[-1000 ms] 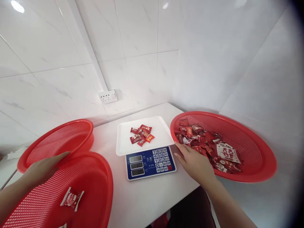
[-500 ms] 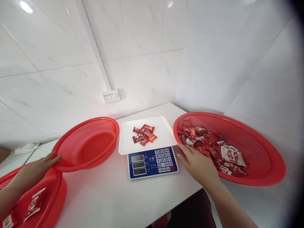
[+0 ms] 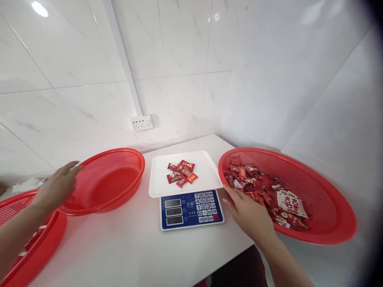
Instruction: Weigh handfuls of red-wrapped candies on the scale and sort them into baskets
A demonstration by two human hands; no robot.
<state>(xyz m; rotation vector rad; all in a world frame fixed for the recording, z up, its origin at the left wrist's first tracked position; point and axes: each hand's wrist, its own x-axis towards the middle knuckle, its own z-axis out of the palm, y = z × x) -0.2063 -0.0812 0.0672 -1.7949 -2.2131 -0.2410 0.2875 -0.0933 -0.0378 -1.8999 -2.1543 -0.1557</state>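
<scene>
My left hand (image 3: 61, 183), slightly blurred, hovers over the left side of a red plastic basket (image 3: 138, 181), its fingers stretched out and nothing in them. My right hand (image 3: 249, 211) lies by the front right corner of a white tray (image 3: 158, 181), with index fingertip at the corner and thumb apart; whether it presses on the tray I cannot tell. On the tray is a small pile of red-wrapped candies (image 3: 182, 173). It sits on a digital scale (image 3: 191, 211) with a blue keypad panel.
To the right, a large red basket (image 3: 329, 215) holds many red packets and a white-and-red packet (image 3: 291, 203). Another red basket (image 3: 44, 251) with packets stands at lower left, partly behind my left arm. A wall socket (image 3: 141, 122) is above the white table (image 3: 125, 247).
My left hand has lifted and moved up from the rim where the two left baskets meet. Those baskets sit slightly further left in view. My right hand stays at the tray corner.
</scene>
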